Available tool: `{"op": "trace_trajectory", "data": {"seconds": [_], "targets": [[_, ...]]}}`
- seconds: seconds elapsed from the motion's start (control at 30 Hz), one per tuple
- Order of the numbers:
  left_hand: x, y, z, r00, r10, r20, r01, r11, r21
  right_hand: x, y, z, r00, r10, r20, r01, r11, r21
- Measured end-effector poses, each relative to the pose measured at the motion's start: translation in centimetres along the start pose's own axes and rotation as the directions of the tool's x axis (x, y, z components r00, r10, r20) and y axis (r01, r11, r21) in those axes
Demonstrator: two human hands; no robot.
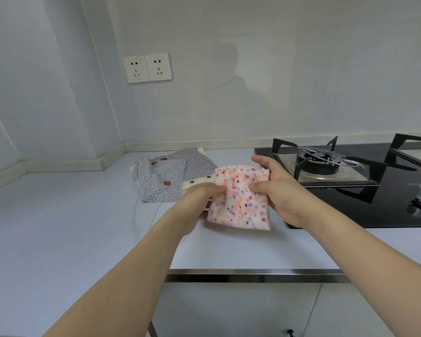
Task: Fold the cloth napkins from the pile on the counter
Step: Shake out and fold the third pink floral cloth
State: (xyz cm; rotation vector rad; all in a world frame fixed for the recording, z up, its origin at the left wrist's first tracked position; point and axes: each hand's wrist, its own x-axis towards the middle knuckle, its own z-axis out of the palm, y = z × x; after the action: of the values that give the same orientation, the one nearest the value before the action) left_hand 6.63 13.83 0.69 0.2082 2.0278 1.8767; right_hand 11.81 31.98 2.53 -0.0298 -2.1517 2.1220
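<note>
a white napkin with pink, orange and purple spots is held up above the counter, folded into a small squarish shape with a scalloped top edge. behind it to the left, the pile lies rumpled on the counter: grey dotted cloth over cream.

A pale surface is running along the wall and into the corner. A pile of napkins is lying on it near the back, grey dotted cloths over a cream one. A black gas hob is sitting on its right side, well apart from the pile.
</note>
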Motion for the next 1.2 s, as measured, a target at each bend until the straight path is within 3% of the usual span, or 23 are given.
{"op": "trace_trajectory", "data": {"seconds": [0.07,0.2,0.3,0.4,0.5,0.6,0.67,0.83,0.93,1.03,1.2], "targets": [[1.2,0.1,0.1,0.999,0.031,-0.02,-0.033,0.989,-0.144,1.3,-0.5,-0.1,0.999,0.04,-0.03,-0.04,0.999,0.005],[4.9,1.6,0.2,0.992,0.077,-0.098,-0.094,0.978,-0.184,5.2,-1.1,-1.1,0.984,0.17,-0.045,-0.169,0.985,0.031],[8.6,2.6,0.5,0.96,0.128,-0.25,-0.133,0.991,-0.001,9.1,-1.1,-1.3,0.972,0.228,-0.053,-0.225,0.973,0.05],[11.8,3.2,0.9,0.872,0.259,-0.416,-0.145,0.947,0.286,12.6,-1.4,-1.1,0.939,0.332,-0.091,-0.317,0.937,0.148],[12.6,5.5,1.6,0.855,0.199,-0.479,-0.079,0.963,0.259,14.4,-3.1,-1.0,0.86,0.489,-0.145,-0.453,0.863,0.223],[11.5,8.9,2.6,0.931,-0.048,-0.363,0.062,0.998,0.027,14.9,-6.8,-1.8,0.801,0.562,-0.207,-0.511,0.822,0.251],[10.3,11.1,3.5,0.95,-0.137,-0.281,0.14,0.99,-0.01,14.5,-9.7,-2.8,0.767,0.601,-0.224,-0.546,0.795,0.263],[7.8,16.7,7.9,0.958,-0.157,-0.238,0.172,0.984,0.045,12.1,-16.2,-6.9,0.668,0.668,-0.328,-0.613,0.744,0.265],[7.5,19.1,11.3,0.976,-0.133,-0.172,0.148,0.986,0.078,10.7,-17.1,-9.9,0.601,0.736,-0.311,-0.652,0.677,0.342],[8.0,20.4,15.2,0.983,-0.108,-0.146,0.127,0.983,0.134,9.1,-17.3,-13.4,0.548,0.753,-0.365,-0.696,0.652,0.301],[9.2,21.4,23.8,0.986,-0.105,-0.126,0.129,0.972,0.196,6.2,-18.0,-21.7,0.596,0.666,-0.448,-0.656,0.726,0.208]]}}
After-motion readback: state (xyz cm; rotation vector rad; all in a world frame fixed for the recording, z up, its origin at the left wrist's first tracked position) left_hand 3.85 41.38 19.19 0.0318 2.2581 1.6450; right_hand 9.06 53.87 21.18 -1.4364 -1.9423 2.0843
